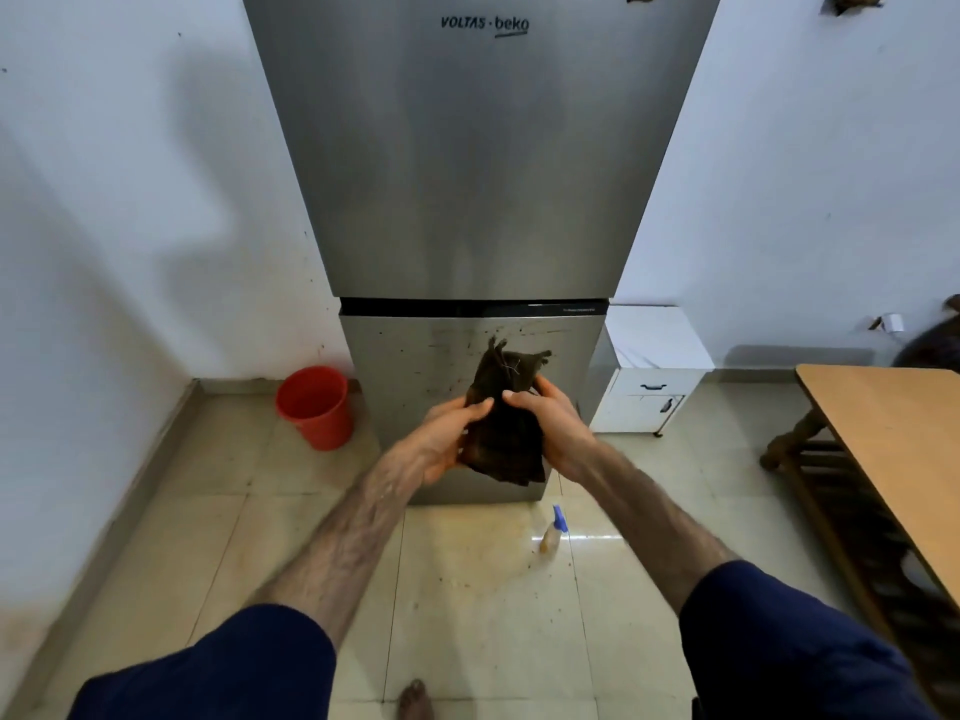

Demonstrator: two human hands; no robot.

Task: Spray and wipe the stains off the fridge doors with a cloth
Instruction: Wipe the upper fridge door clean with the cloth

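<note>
- Both your hands, left and right, grip the dark cloth.
- The stains lie straight ahead on the lower fridge door, above and left of the cloth.

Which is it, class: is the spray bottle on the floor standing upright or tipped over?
Upright. The spray bottle stands on its base on the floor tiles before the fridge, blue trigger head on top.

One fridge with two doors, one dark cloth, two hands, left and right, one spray bottle, one red bucket, one white cabinet, one wooden table.
</note>
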